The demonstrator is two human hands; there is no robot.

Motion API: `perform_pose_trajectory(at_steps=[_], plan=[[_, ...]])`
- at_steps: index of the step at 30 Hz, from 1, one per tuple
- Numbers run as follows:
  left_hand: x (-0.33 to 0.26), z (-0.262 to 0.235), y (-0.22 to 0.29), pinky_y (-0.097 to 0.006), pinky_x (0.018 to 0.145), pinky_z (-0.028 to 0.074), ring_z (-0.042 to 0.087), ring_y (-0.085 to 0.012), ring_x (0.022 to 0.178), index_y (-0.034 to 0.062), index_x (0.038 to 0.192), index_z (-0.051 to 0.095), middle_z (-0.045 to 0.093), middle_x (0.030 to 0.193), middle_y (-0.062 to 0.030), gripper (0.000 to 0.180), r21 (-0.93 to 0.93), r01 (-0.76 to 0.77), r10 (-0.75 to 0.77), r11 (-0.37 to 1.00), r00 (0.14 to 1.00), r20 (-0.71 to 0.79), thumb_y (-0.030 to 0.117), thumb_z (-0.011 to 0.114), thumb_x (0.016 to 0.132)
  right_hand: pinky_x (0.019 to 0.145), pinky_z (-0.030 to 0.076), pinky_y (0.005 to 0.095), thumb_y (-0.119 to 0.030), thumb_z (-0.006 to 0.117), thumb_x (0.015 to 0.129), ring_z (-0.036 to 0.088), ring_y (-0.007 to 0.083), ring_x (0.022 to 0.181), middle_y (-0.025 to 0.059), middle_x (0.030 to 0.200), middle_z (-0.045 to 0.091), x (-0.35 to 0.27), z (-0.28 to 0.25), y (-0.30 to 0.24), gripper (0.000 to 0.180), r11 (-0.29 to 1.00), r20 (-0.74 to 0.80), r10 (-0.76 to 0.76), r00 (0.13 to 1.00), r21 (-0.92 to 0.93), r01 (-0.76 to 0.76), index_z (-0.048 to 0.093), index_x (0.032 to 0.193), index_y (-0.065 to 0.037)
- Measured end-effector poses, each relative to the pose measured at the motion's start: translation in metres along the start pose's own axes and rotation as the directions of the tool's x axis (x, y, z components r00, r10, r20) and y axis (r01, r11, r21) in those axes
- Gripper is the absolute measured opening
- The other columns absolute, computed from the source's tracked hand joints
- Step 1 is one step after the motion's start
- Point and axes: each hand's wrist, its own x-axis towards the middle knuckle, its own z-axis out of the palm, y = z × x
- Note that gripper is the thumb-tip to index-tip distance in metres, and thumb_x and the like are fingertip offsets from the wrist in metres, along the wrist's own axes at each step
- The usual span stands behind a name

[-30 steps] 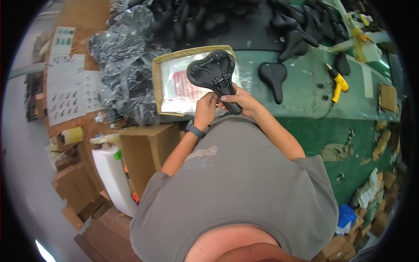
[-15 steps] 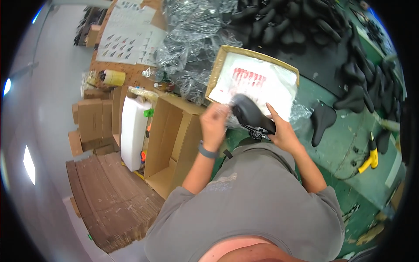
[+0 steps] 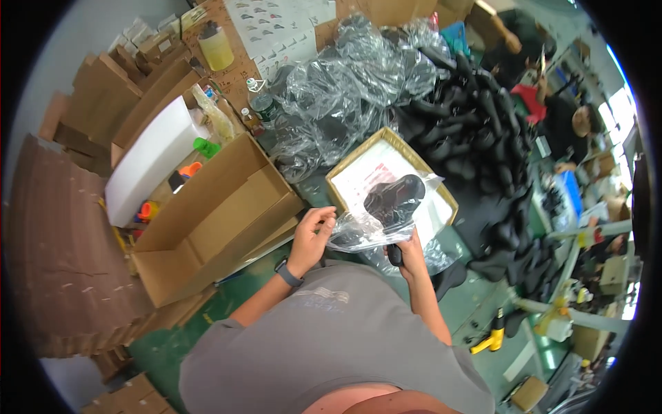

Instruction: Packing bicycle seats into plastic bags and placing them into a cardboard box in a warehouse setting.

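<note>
Bench: green bench, cluttered workshop.
Saddle: black padded bicycle saddle, stiff; your right hand clenches its underside.
Bag: clear, slippery plastic bag; your left hand pinches its edge.

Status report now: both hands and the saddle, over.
Left hand grips clear plastic bag. Right hand holds black bicycle saddle, partly in bag. Open cardboard box close at left.

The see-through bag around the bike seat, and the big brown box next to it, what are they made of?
The bag looks like thin clear plastic film: it is see-through, crinkled and glints in the light. The bike seat inside looks like smooth black vinyl or plastic, though that is hard to tell through the bag. The open box looks like plain brown corrugated cardboard, matte, with folded flaps.
</note>
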Motion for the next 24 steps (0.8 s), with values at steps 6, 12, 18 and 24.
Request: perform_pose_trajectory(at_steps=[6, 12, 18, 24], plan=[[0.039, -0.072, -0.028, -0.032, 0.085, 0.054, 0.068, -0.0188, 0.102, 0.0029, 0.127, 0.067, 0.068, 0.114, -0.0084, 0.03, -0.034, -0.048, 0.049, 0.998, 0.998, 0.033, 0.023, 0.066, 0.104, 0.119, 0.032, 0.0357, -0.02, 0.064, 0.104, 0.045, 0.0238, 0.141, 0.0123, 0.157, 0.049, 0.162, 0.11, -0.077, 0.065, 0.837, 0.071, -0.511, 0.857, -0.187, 0.514, 0.036, 0.16, -0.001], [0.079, -0.188, -0.06, -0.039, 0.081, 0.055, 0.07, -0.0272, 0.094, 0.0057, 0.12, 0.068, 0.07, 0.106, -0.0104, 0.031, 0.087, -0.111, 0.119, 0.99, 0.989, -0.086, 0.027, 0.071, 0.097, 0.104, 0.049, 0.0404, -0.026, 0.066, 0.105, 0.059, 0.0312, 0.129, 0.0233, 0.157, 0.047, 0.254, 0.186, -0.124, 0.075, 0.546, 0.238, -0.456, 0.858, -0.686, 0.481, 0.026, 0.165, -0.005], [0.096, -0.41, -0.137, -0.044, 0.079, 0.057, 0.072, -0.0337, 0.09, 0.0058, 0.118, 0.068, 0.075, 0.098, -0.0156, 0.028, 0.299, 0.344, -0.034, 0.89, 0.705, -0.708, 0.021, 0.067, 0.095, 0.119, 0.04, 0.0488, -0.061, 0.068, 0.093, 0.046, 0.0498, 0.143, 0.0365, 0.154, 0.046, 0.203, 0.027, 0.006, 0.103, -0.125, -0.388, -0.249, 0.887, -0.896, -0.427, 0.029, 0.16, 0.007], [0.113, -0.622, -0.242, -0.053, 0.091, 0.058, 0.07, -0.046, 0.106, -0.0041, 0.121, 0.063, 0.074, 0.113, -0.026, 0.06, 0.389, 0.849, -0.238, 0.358, 0.485, -0.841, 0.041, 0.081, 0.084, 0.119, 0.038, 0.0448, -0.077, 0.047, 0.097, 0.047, 0.0416, 0.145, 0.0324, 0.154, 0.049, 0.164, -0.03, 0.095, 0.106, 0.478, -0.695, 0.127, 0.708, -0.583, -0.657, 0.039, 0.154, 0.013]])
